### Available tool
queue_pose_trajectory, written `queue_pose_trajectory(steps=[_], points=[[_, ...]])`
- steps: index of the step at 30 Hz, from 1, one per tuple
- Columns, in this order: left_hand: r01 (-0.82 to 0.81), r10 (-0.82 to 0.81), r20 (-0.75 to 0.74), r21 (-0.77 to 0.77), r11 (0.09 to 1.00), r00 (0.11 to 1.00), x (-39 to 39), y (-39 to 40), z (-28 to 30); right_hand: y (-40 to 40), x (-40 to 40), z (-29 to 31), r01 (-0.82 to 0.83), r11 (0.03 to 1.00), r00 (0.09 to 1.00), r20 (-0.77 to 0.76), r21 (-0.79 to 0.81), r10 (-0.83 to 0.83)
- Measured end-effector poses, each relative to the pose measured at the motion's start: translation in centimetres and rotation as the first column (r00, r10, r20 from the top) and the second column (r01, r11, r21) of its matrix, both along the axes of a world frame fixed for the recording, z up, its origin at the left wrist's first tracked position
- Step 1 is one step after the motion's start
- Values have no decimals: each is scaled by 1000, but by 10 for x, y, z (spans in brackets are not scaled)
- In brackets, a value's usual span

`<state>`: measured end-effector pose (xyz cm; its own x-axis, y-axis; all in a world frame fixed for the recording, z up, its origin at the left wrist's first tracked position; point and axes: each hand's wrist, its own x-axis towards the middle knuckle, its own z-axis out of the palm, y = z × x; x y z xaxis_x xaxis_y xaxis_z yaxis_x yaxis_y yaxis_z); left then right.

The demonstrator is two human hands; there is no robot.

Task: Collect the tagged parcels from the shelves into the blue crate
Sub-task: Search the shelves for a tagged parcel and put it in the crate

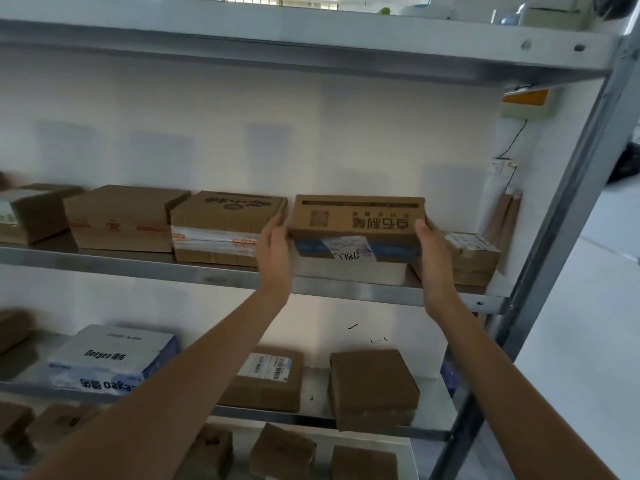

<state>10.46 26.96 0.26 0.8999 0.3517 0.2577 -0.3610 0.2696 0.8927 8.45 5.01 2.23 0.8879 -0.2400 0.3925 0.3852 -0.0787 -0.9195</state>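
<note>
A brown cardboard parcel (356, 216) with dark printed characters and a white tag marked 1786 sits on the middle shelf (221, 273), on top of a pale flat box (349, 270). My left hand (273, 247) holds its left end, fingers curled round the side. My right hand (431, 251) grips its right end. The blue crate is out of view.
More brown parcels line the middle shelf: three to the left (227, 226) and a small labelled one (472, 256) to the right. The lower shelf carries a white and blue Deeyeo box (110, 358), a labelled parcel (266, 379) and a brown box (372, 388). A grey steel upright (554, 237) stands at right.
</note>
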Motion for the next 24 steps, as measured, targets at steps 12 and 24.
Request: queue_pose_trajectory(steps=[12, 24], points=[[-17, 19, 72, -21, 1000, 997, -1, -9, 14, -17, 9, -1, 66, 998, 998, 6, 7, -66], [172, -186, -137, -111, 979, 973, 4, 1, 10, -33, 4, 15, -201, 942, 937, -228, 267, 264]])
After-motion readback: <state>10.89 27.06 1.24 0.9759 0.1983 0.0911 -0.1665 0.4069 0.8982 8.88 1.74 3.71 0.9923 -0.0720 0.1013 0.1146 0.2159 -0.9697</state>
